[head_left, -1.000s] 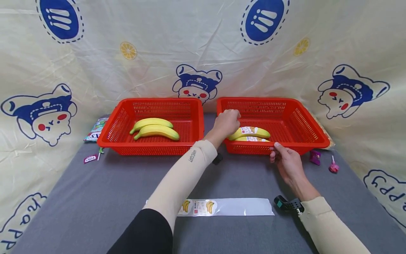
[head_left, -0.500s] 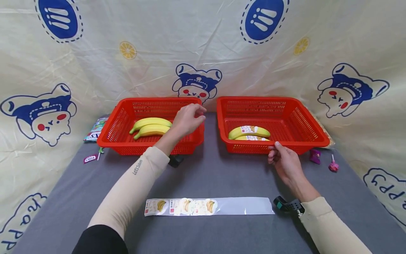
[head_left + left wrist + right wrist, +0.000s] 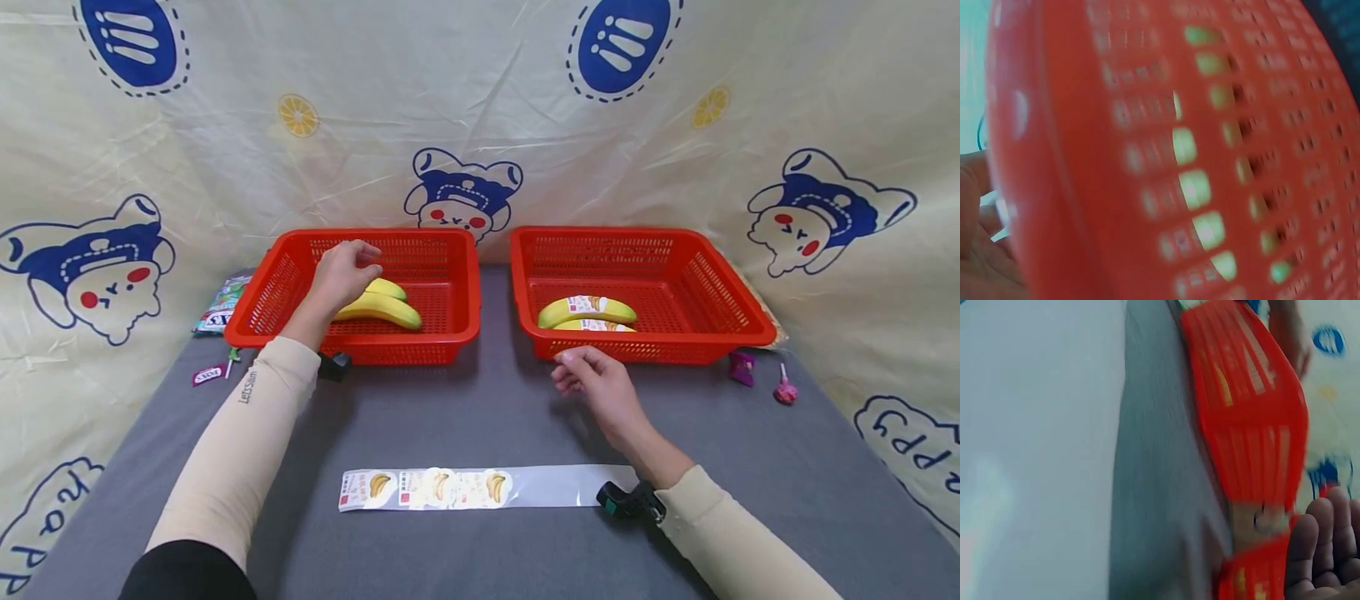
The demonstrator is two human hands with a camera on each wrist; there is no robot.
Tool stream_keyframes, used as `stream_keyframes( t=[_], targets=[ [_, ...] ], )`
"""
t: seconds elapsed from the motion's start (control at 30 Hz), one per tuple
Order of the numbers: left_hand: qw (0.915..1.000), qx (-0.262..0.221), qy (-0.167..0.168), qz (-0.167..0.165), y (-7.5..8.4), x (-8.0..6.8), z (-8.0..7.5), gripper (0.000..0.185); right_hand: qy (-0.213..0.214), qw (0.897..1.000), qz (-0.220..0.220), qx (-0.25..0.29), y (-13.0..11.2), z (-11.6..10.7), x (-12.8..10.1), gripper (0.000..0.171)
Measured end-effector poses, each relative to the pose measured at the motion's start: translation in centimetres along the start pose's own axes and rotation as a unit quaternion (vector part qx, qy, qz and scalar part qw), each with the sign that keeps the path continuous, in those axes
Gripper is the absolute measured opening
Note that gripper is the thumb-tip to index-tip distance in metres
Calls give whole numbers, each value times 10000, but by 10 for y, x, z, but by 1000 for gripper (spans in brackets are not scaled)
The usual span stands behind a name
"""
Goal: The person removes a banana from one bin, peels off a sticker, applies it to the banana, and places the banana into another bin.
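Observation:
My left hand (image 3: 341, 275) hovers over the left red basket (image 3: 405, 343), its fingers loosely bent with nothing in them. Beneath it lie two bananas, a front one (image 3: 386, 312) and a back one (image 3: 387, 288), both partly covered by the hand. In the left wrist view the basket's slotted wall (image 3: 1085, 187) fills most of the picture, with yellow showing through the slots. My right hand (image 3: 600, 392), relaxed and holding nothing, is just in front of the right red basket (image 3: 675, 340). That basket contains two bananas with stickers, one banana (image 3: 557, 314) behind the other.
A strip of banana stickers (image 3: 457, 488) lies on the grey cloth (image 3: 420, 550). Beside the left basket are a snack bag (image 3: 219, 310), a wrapped candy (image 3: 208, 375) and a green lollipop (image 3: 232, 358). A purple candy (image 3: 741, 367) and pink lollipop (image 3: 785, 392) lie at right.
My left hand has moved left from the right basket, across the gap, to above the left basket's bananas. My right hand has left the right basket's rim and shifted left.

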State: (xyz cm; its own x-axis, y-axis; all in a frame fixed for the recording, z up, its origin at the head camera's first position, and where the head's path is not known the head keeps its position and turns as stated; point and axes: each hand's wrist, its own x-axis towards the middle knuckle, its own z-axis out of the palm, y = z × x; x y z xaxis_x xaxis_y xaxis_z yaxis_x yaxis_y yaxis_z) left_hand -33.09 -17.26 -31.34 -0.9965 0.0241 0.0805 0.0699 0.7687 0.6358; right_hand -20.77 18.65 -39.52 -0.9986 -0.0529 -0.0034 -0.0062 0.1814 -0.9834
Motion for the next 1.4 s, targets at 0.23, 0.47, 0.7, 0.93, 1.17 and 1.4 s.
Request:
stream_keyframes(
  t=[0.23, 0.47, 0.7, 0.93, 1.17, 1.4],
  targets=[
    [9999, 135, 61, -33, -17, 2, -13, 34, -349, 9944, -665, -745, -14, 60, 14, 41],
    [9993, 261, -40, -256, -33, 6, -19, 37, -180, 9935, -728, -852, -20, 100, 37, 64],
    [9968, 335, -353, -640, -48, 8, -22, 40, 180, 9824, -1238, -1387, -25, 122, 55, 79],
    [9928, 443, -816, -751, -56, 8, -18, 47, 225, 9724, -1150, -2019, -29, 131, 64, 84],
    [9883, 842, -1145, -547, -60, 9, -9, 52, 65, 9684, -1122, -2227, -26, 133, 66, 84],
    [9834, 899, -1444, -626, -67, 11, -3, 57, 71, 9663, -1206, -2272, -23, 133, 66, 83]
  ],
)
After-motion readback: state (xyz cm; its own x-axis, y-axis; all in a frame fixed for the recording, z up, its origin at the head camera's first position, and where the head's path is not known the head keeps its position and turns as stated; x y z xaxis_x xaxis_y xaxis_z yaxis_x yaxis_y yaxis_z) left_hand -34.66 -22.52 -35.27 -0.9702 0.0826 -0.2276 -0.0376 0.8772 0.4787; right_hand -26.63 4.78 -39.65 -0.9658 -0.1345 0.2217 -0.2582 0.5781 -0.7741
